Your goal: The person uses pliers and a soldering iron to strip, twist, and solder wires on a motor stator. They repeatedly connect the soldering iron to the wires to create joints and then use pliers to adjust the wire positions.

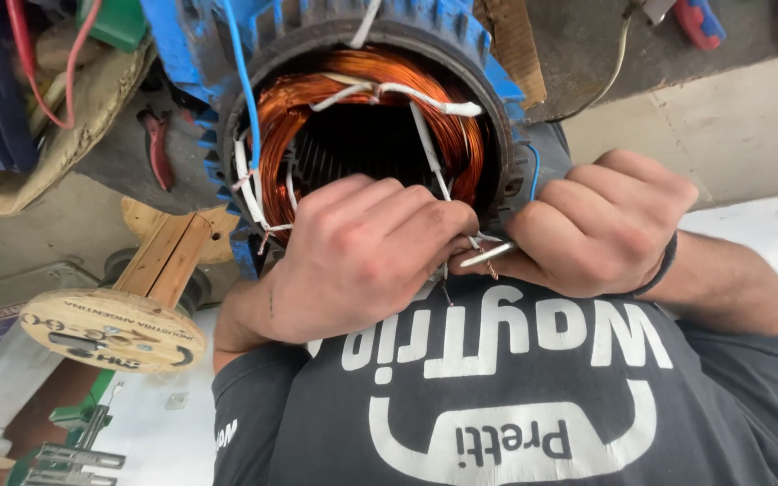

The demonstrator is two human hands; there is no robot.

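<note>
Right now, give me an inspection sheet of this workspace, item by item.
Surface: pale floor, bare in part.
Job's things: blue finned motor housing with copper windings; white-sleeved lead wires pinched between both hands.
Clutter: wooden cable spool, red-handled pliers.
Grippers: left hand and right hand closed on the leads.
Cables: blue wire, red wire.
Surroundings: green metal stand.

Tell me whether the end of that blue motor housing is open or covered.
Open. The blue motor housing has no end cover: the copper windings and dark bore show inside, with white sleeved wires coming out.
</note>
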